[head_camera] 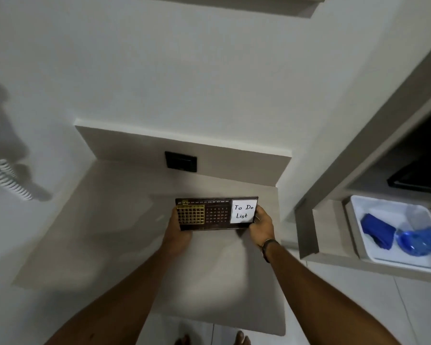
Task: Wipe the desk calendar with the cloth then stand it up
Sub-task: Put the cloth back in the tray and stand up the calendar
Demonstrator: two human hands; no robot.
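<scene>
Head view: desk calendar (pixel 215 214), a dark panel bearing a gold date grid, month row and white "To Do List" note (pixel 243 211), held facing the camera just above the beige desk (pixel 125 232). Left hand (pixel 178 232) clamps its left end; right hand (pixel 260 226), with a wristband (pixel 269 245), clamps its right end. Neither hand carries a cloth. A blue cloth (pixel 377 230) lies in the white tray (pixel 393 204) on the shelf at right, beside a blue bottle (pixel 423 239). Whether wiping is done cannot be told; judging by the upright hold, standing the calendar on the desk appears under way, release remaining.
</scene>
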